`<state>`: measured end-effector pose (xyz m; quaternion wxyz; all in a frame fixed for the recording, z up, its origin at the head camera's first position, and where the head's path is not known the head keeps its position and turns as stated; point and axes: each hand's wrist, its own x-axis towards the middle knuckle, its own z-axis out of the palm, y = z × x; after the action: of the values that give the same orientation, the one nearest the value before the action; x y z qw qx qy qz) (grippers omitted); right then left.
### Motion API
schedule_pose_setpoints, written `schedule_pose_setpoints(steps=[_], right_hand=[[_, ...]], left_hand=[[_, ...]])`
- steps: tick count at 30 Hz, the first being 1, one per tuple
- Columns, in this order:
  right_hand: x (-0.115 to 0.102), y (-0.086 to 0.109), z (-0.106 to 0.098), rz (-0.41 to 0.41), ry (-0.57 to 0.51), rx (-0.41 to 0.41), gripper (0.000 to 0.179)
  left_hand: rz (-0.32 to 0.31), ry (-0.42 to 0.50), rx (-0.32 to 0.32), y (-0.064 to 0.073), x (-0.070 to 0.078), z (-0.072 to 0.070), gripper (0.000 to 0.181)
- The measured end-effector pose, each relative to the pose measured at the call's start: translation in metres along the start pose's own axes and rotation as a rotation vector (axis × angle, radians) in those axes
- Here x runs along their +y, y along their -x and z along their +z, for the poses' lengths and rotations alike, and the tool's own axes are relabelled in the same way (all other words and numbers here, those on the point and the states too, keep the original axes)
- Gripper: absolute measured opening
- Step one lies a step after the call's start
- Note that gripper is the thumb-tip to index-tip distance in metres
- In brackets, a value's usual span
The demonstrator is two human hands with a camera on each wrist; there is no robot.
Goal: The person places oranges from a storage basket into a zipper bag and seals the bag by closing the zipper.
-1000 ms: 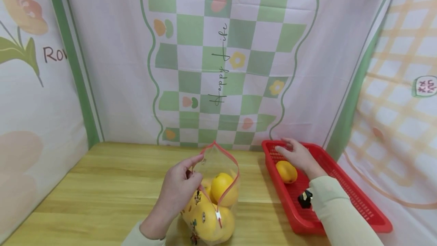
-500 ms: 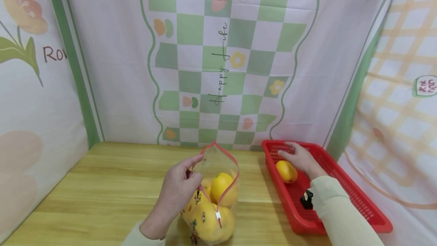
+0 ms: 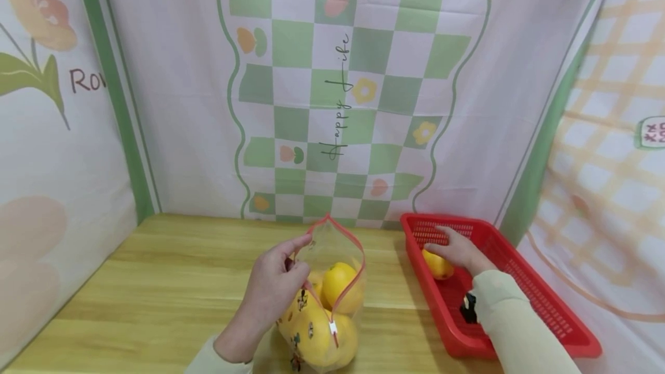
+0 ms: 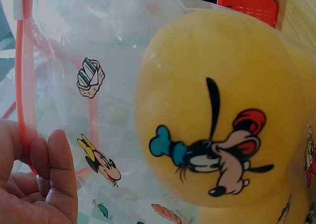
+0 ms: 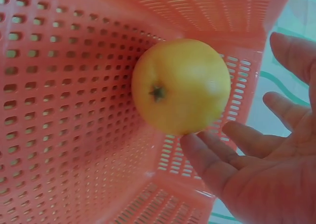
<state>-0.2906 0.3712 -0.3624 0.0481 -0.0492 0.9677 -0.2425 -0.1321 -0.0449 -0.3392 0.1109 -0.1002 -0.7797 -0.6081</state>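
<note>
In the head view my left hand pinches the red-trimmed edge of a clear zip bag, holding its mouth apart. Several oranges sit inside; the left wrist view has one yellow-orange fruit behind the bag's printed cartoon figures. My right hand is over the far end of a red plastic basket, fingers spread and loosely bent. Below it lies a single orange, partly covered by the hand. In the right wrist view, one fingertip is at the edge of this orange; contact is unclear.
The basket stands on the right of the wooden table, close to the patterned cloth wall. A black object shows beside the right wrist, mostly hidden by the sleeve. The bag's white zip slider hangs at the front.
My right hand has moved slightly nearer and lower, now covering part of the orange in the basket. The left hand still holds the bag in the same place. The head view shifted slightly.
</note>
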Motion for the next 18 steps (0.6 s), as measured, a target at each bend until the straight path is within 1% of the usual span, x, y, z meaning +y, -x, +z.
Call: schedule_pose_setpoints(steps=[5, 14, 18], right_hand=[[0.0026, 0.0000, 0.0035, 0.027, -0.008, -0.041, 0.089], [0.0091, -0.0022, 0.0096, 0.018, 0.032, -0.083, 0.089], [0.0098, -0.0006, 0.0107, 0.035, 0.034, -0.102, 0.087]], left_hand=[[0.001, -0.008, -0.001, 0.0000, 0.0001, 0.0006, 0.053], [0.002, -0.007, -0.007, -0.0007, -0.0003, 0.0016, 0.053], [-0.002, -0.012, -0.010, -0.0006, 0.0002, 0.0016, 0.053]])
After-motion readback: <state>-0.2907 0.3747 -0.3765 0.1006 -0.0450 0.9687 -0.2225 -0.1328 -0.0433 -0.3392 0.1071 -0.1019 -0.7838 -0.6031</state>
